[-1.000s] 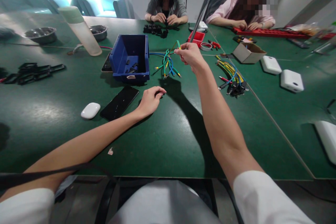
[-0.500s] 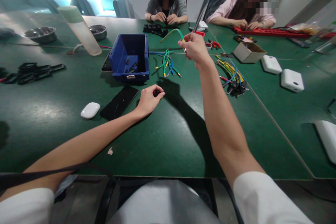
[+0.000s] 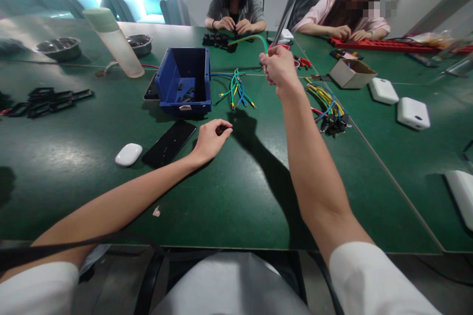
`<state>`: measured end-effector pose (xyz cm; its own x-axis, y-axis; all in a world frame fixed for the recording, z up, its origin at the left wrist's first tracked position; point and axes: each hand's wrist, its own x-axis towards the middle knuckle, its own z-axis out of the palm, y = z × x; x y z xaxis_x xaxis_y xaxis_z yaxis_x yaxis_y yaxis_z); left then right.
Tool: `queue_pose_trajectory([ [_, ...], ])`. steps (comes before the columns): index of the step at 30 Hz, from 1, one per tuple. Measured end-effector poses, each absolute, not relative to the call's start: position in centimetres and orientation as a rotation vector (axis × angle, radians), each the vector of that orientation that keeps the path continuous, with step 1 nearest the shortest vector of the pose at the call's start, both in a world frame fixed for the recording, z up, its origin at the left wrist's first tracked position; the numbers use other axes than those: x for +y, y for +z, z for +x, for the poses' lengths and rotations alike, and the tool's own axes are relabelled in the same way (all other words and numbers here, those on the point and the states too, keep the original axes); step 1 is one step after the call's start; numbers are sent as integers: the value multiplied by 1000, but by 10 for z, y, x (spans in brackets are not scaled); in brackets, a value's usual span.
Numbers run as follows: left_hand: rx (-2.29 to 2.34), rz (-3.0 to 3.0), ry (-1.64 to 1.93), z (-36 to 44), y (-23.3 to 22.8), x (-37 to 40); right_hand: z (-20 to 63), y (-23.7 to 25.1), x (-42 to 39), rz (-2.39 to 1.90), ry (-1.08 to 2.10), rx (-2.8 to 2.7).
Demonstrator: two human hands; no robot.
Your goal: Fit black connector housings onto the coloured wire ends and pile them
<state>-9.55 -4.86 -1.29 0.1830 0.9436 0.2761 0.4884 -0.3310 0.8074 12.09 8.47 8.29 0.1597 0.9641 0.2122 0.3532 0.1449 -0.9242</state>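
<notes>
The green tabletop keeps the blue bin and the loose wire bundle within arm's reach. The right hand is raised above that bundle, fingers pinched shut on one green wire, lifting it free of the tangle. The left hand rests on the tabletop, fingers curled round a small dark piece, seemingly keeping it ready.

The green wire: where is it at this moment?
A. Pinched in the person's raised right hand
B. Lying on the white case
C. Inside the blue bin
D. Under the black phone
A: the right hand is lifted above the table and grips the green wire, which arcs up and away from its fingers.
</notes>
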Motion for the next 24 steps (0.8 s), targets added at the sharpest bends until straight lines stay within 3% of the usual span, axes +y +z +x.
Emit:
queue_pose_trajectory([
  [24,1272,1929,1089,-96,-19,-46,74,44,59,-1400,980,-934],
])
